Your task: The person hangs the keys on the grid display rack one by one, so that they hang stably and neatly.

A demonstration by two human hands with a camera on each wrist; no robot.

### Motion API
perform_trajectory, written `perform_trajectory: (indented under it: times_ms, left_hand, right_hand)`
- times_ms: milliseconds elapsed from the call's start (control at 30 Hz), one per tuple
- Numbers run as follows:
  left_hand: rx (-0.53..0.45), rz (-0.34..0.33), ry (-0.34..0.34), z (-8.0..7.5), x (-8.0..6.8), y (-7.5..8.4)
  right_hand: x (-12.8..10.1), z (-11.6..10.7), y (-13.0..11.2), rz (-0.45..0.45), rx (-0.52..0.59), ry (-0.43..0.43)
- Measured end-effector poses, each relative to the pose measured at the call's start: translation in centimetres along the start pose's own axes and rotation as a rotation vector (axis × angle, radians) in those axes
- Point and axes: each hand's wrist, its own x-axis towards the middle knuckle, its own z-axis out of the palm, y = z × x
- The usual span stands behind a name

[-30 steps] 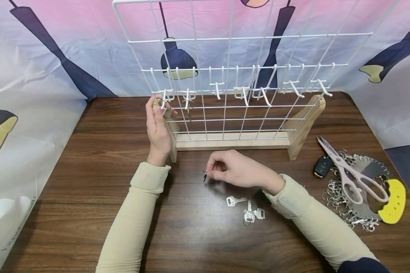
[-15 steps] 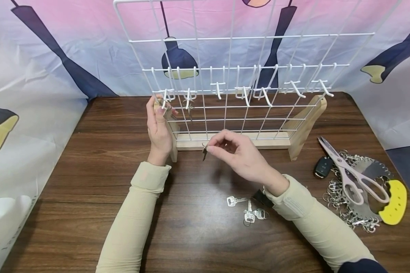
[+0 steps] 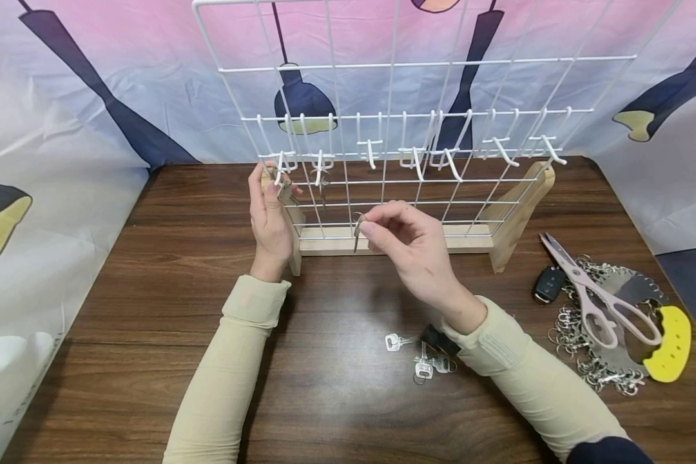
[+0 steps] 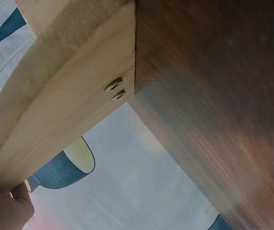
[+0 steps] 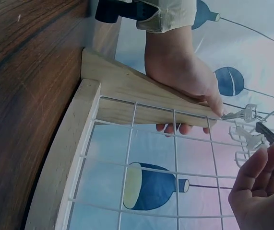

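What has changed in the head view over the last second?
The right hand has moved up and forward from low over the table to the white wire-grid rack, carrying a small dark metal key in its pinch. Nothing was newly grasped or released. The left hand stays on the pale wooden side post; the loose silver keys stay put.

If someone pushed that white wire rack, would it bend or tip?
The white wire rack would probably bend little, given its crossed bars. It may tip if pushed high, as it rises well above its wooden base. The left hand gripping a side post likely steadies it.
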Motion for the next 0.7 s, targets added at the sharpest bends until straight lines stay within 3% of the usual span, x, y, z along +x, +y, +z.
perform_trajectory:
  times_ms: [267,433,700]
  left_hand:
    - [-0.007,0.005,-0.004,0.0,0.0,0.0]
    - [0.014,0.009,-0.001,0.0,0.0,0.0]
    - [-0.004,-0.002,0.005,0.1,0.0,0.0]
  right_hand:
    - [0.3,0.2,-0.1,-0.076,0.066,0.078]
    - [0.5,0.5,0.0,-0.037,0.138,0.128]
    - [1.1,0.9,-0.4,0.041,0.356,0.168]
